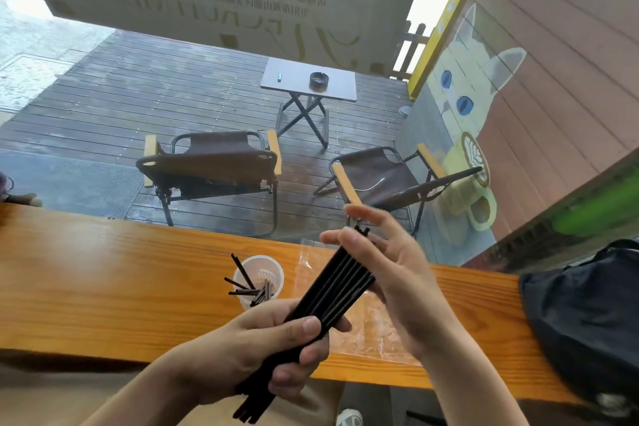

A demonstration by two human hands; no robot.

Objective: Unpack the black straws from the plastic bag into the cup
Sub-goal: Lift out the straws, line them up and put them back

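One head-worn wide-angle view looks forward and down, close over the tabletop [103, 287], facing a window.

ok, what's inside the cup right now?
The cup holds a few black straws, leaning out at mixed angles. Its bottom is hidden by the left hand and the held bundle.

Beyond the wooden counter [103, 273], two folding chairs [214, 166] stand on dark decking before a small far table [307, 79] bearing an ashtray [318, 79], while a black bag [584, 315] sits at near right.
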